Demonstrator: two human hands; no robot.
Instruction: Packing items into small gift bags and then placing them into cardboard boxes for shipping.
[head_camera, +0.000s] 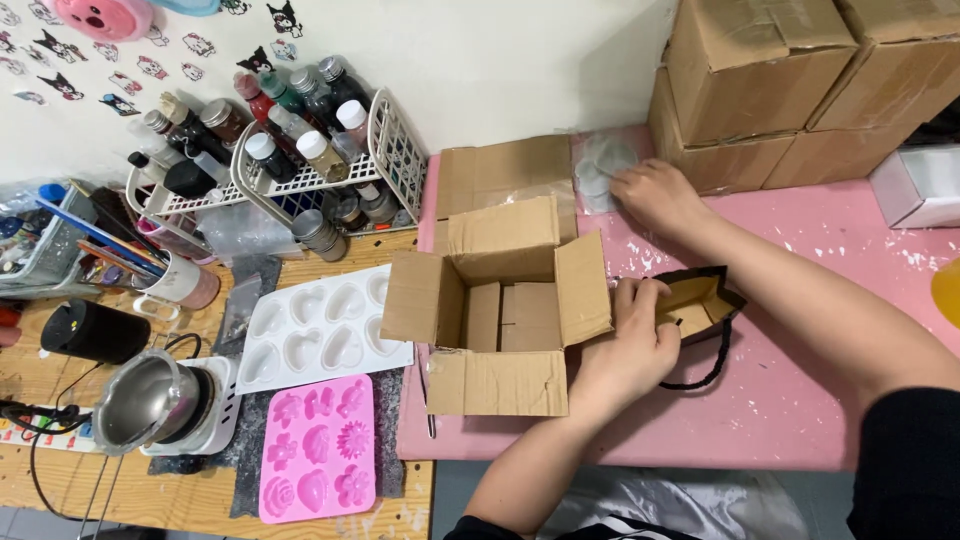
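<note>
Taking the open cardboard box (500, 315) on the pink tabletop (790, 400) as the landmark, both hands work on its right side. The left hand (635, 345) lies just beside the box's right flap, its fingers curled over the near edge of a small black paper bag (705, 300) and gripping it; the bag's mouth is open toward the camera and its cord handle (712, 365) trails down to the right. The right hand (655, 195) is farther back, beyond the box's rear right corner, resting palm down with fingers spread on a clear plastic packet (600, 170); whether it pinches the packet or only presses on it cannot be told. So the packet lies up and slightly left of the bag's mouth, with the right hand much the nearer to it, while the left hand steadies the bag. Brown cartons (770, 80) are stacked behind the packet.
</note>
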